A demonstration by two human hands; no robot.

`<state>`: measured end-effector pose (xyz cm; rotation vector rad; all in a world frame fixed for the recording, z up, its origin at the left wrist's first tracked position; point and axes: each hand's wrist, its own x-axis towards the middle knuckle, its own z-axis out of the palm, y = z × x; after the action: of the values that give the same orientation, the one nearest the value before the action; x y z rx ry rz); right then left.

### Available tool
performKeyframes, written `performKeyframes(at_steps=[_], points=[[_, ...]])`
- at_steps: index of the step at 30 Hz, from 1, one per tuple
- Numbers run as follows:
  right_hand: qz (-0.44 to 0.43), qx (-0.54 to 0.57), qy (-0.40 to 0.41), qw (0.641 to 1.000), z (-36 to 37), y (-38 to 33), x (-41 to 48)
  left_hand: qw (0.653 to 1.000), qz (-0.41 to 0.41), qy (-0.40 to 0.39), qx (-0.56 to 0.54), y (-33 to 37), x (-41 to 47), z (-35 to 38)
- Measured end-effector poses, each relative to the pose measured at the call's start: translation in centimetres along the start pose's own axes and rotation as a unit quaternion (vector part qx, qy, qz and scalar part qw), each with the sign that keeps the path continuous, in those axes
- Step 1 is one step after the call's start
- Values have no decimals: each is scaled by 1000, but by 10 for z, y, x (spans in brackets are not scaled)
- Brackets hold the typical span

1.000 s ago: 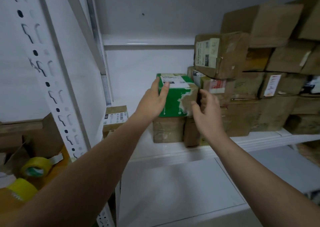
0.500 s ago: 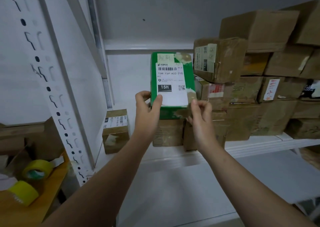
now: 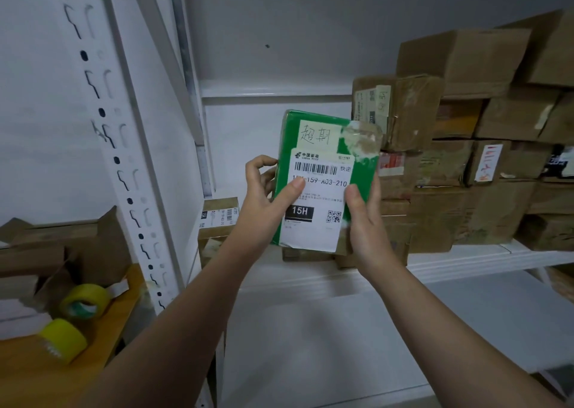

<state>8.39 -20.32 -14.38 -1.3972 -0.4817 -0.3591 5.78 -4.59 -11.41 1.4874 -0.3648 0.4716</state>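
Green parcel (image 3: 360, 174) was held upright in the air just above and in front of the white shelf (image 3: 466, 258), label side facing the camera, not touching the shelf. Left hand (image 3: 264, 202) gripped its left edge: thumb (image 3: 295, 187) flat on the front over the label, other fingers curled round the back. Right hand (image 3: 366, 224) gripped the lower right edge: thumb (image 3: 354, 196) on the front, rest of the fingers hidden behind the parcel. White shipping label (image 3: 313, 221) read "中国邮政 CHINA POST", barcode, "快递", then a code ending "-159-A03-210" with its start under the left thumb, a black block "15H", and a QR code; the small print was too blurred to read. Pale handwritten note (image 3: 316, 135) above it read "超期". A patch of torn tape (image 3: 362, 142) sat at the top right corner. On the shelf: small brown box (image 3: 217, 218) at its left end and stacked cardboard boxes (image 3: 459, 190) on its right part. Two yellow tape rolls (image 3: 84, 302) lay left of the shelf, lower down.
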Motion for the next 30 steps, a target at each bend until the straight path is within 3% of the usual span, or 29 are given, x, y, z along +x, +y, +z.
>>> performKeyframes(at_steps=[12, 17, 23, 30], points=[[-10, 35, 12, 999, -3, -25, -27, 998, -15, 46, -35, 16, -37, 8], [34, 58, 34, 997, -24, -15, -66, 994, -26, 63, -83, 1, -75, 30], [58, 72, 116, 989, -90, -13, -111, 992, -65, 46, -98, -14, -105, 102], [57, -4, 208, 976, -229, -47, -177, 986, -107, -45, -120, -24, -151, 242]])
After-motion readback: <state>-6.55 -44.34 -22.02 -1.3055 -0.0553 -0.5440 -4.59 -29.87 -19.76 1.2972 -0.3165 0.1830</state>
